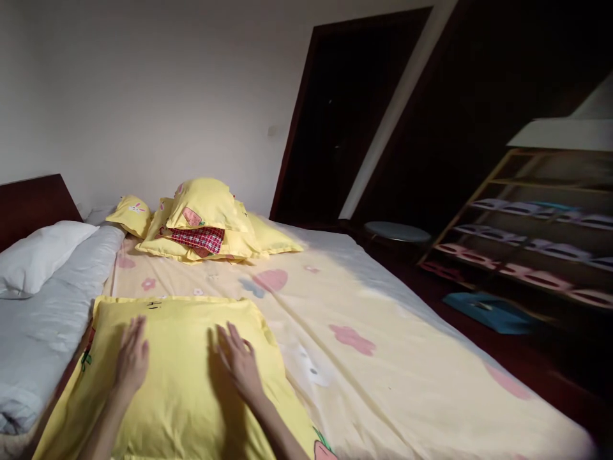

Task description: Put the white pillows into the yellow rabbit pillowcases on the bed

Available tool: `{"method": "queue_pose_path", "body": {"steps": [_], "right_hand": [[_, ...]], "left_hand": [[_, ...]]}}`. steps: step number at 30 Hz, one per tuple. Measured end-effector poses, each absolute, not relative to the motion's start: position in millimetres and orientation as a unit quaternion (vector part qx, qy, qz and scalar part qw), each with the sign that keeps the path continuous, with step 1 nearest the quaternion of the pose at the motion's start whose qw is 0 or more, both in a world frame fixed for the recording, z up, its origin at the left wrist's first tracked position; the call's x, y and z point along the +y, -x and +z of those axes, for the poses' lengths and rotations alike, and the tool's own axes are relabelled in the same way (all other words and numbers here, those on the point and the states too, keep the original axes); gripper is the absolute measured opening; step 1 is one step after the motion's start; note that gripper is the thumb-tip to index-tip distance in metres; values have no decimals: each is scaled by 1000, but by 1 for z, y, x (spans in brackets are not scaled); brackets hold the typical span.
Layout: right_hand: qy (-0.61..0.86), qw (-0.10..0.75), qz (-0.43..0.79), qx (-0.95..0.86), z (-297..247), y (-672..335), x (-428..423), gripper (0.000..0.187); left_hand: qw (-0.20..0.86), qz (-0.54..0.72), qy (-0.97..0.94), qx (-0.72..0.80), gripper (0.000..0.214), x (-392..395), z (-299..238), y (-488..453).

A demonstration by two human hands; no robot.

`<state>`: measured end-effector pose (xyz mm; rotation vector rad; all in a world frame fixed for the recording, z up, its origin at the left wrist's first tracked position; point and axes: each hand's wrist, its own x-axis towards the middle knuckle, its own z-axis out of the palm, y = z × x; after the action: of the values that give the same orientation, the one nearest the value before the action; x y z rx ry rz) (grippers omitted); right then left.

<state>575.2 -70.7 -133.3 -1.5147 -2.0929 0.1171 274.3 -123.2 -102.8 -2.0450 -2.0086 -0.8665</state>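
A large yellow pillow (179, 364) with a flanged edge and carrot prints lies flat on the bed in front of me. Over its left part is my left hand (133, 356), fingers stretched out and holding nothing. My right hand (239, 359) is above the right part, its fingers apart, casting a shadow on the fabric. Whether either palm touches the pillow I cannot tell. Beneath the pillow spreads a cream bed sheet (402, 364) printed with pink flowers and hearts.
At the far end, several yellow pillows (205, 201) are piled up, with red plaid cloth showing between them. A white pillow (43, 255) and grey bedding (52, 326) lie along the left. Right of the bed are a round stool (397, 232) and a shoe rack (527, 239).
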Motion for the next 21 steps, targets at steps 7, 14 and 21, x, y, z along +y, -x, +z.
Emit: {"method": "queue_pose_path", "body": {"steps": [7,14,21], "right_hand": [[515,234,82,-820,-152,-505,-74,54],[651,167,102,-733,-234,-648,-98,64],[658,170,51,-731,-172,-625,-54,55]], "left_hand": [[25,-122,738,-664,54,-102,-131,-326],[147,-114,553,-812,62,-158,-189,-258],[-52,-75,611,-786,47,-138,-104,-249]]}}
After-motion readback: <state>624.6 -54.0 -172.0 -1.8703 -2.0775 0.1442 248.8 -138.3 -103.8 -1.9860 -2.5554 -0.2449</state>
